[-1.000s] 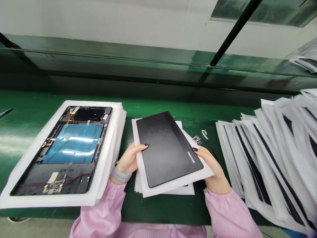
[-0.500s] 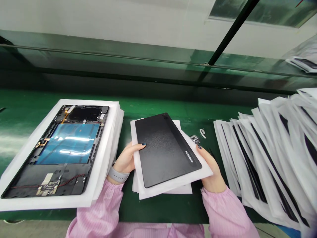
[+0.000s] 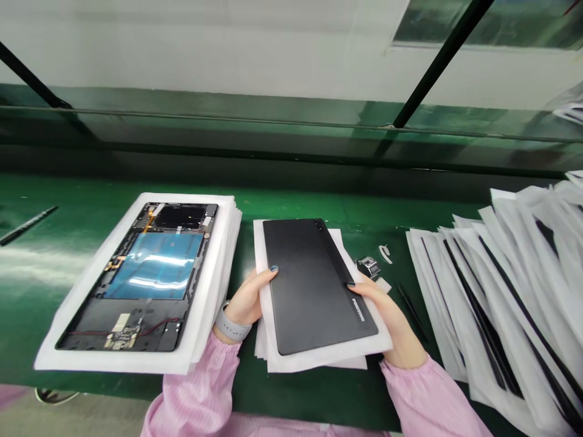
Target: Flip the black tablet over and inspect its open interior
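Observation:
A black tablet back cover [image 3: 314,285] lies on a white foam sheet [image 3: 328,355] that tops a small pile of such sheets. My left hand [image 3: 248,300] grips the left edge of sheet and cover, thumb on the black surface. My right hand [image 3: 387,312] holds the right edge, thumb resting on the cover near its printed logo. Both wrists wear pink sleeves; a grey band sits on the left wrist.
To the left, an open tablet chassis [image 3: 146,279] with a blue battery film lies on a stack of white foam sheets [image 3: 214,285]. At the right fans a large pile of sleeved covers [image 3: 505,291]. Small parts [image 3: 368,266] and a thin black tool [image 3: 412,312] lie on the green belt [image 3: 50,255].
The cover and its sheet have turned slightly and settled lower toward the pile. My right thumb has slid onto the cover. The view has shifted a little to the left.

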The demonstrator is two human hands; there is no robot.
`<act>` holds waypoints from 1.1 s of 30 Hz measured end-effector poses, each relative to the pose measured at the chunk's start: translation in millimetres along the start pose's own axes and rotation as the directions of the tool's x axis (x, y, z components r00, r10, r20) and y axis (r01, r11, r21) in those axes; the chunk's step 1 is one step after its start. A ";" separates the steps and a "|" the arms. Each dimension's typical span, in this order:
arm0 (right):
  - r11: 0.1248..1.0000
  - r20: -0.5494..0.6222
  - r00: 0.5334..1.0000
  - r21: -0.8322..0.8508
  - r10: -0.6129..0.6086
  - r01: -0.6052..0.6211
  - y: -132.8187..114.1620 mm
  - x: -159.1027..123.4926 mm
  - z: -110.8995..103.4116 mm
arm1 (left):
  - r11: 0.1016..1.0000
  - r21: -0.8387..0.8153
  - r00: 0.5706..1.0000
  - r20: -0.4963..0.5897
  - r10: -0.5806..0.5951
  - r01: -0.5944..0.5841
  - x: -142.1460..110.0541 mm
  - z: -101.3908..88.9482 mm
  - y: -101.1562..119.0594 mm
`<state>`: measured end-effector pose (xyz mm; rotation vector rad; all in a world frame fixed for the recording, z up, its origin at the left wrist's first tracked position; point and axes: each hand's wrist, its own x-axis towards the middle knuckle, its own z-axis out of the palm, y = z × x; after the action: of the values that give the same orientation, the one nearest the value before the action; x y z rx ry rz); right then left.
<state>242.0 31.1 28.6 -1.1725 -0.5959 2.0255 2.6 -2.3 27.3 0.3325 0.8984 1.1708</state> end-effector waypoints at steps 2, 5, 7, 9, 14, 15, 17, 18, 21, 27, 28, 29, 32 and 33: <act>1.000 0.058 0.998 -0.002 -0.030 0.030 3.1 2.7 2.6 | 1.000 0.002 0.999 0.047 0.024 -0.024 -9.2 7.9 2.9; 0.998 0.179 0.982 0.001 -0.063 0.064 8.3 5.0 9.1 | 0.985 0.071 0.968 0.210 0.140 -0.158 -25.4 19.9 4.7; 0.997 0.246 0.966 -0.002 -0.075 0.078 11.1 5.2 12.0 | 0.944 0.172 0.924 0.314 0.218 -0.281 -34.1 23.0 2.6; 0.996 0.287 0.954 -0.009 -0.083 0.090 13.3 4.5 12.4 | 0.901 0.258 0.902 0.355 0.247 -0.348 -39.5 21.5 -0.9; 0.995 0.351 0.931 0.008 -0.097 0.100 16.5 0.9 10.2 | 0.797 0.420 0.872 0.418 0.254 -0.434 -47.0 20.4 -0.8; 0.994 0.353 0.930 0.008 -0.104 0.108 16.4 0.1 10.5 | 0.779 0.433 0.861 0.437 0.259 -0.454 -49.0 22.3 1.4; 0.988 0.338 0.930 -0.002 -0.146 0.156 15.8 -1.2 11.2 | 0.767 0.417 0.841 0.462 0.282 -0.487 -53.1 25.4 6.0; 0.981 0.322 0.930 -0.010 -0.179 0.193 15.7 -1.4 10.8 | 0.770 0.402 0.836 0.462 0.296 -0.495 -54.7 25.5 7.5; 0.925 0.218 0.910 -0.064 -0.353 0.374 19.4 2.3 1.3 | 0.777 0.413 0.863 0.389 0.321 -0.475 -54.9 17.1 6.6; 0.661 -0.046 0.678 -0.281 -0.733 0.696 46.5 25.6 -42.8 | 0.620 0.609 0.847 0.178 0.501 -0.495 -33.4 -7.6 -7.0; 0.647 -0.043 0.665 -0.282 -0.746 0.708 50.6 28.2 -48.1 | 0.585 0.618 0.822 0.190 0.536 -0.525 -28.9 -8.7 -7.4; 0.645 -0.029 0.664 -0.273 -0.747 0.714 53.7 30.1 -52.3 | 0.561 0.612 0.801 0.221 0.556 -0.558 -24.6 -9.0 -7.0; 0.653 0.024 0.677 -0.243 -0.736 0.718 58.2 32.2 -58.8 | 0.543 0.549 0.763 0.337 0.551 -0.635 -15.6 -6.3 -3.4; 0.659 0.046 0.685 -0.235 -0.727 0.715 58.7 32.5 -59.5 | 0.550 0.535 0.761 0.350 0.546 -0.641 -14.3 -5.0 -2.2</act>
<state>262.8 20.7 -58.0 -0.8955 -1.1020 1.2445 -1.2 -17.1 28.9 1.3678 1.0725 1.4067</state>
